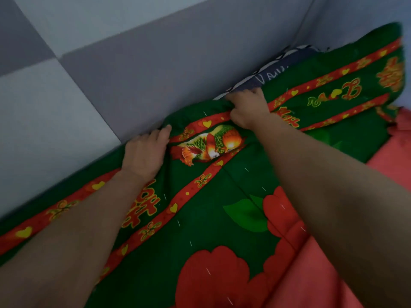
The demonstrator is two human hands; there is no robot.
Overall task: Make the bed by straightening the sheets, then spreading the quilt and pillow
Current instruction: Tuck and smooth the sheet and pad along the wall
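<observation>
Sheet (315, 274): pink, bare at near right where the quilt stops.
Quilt (222, 218): green with red flowers, spread from near left to far right, far edge bunched against the wall (155, 63).
Left hand (144, 152): open, palm pressing the quilt flat by the wall.
Right hand (246, 110): closed, pinching a fold of quilt at the red border.
Pillow (266, 76): dark, partly showing beyond the right hand, touching the wall.
Handling: likely soft, padded, fairly light; best held at the edge.
</observation>
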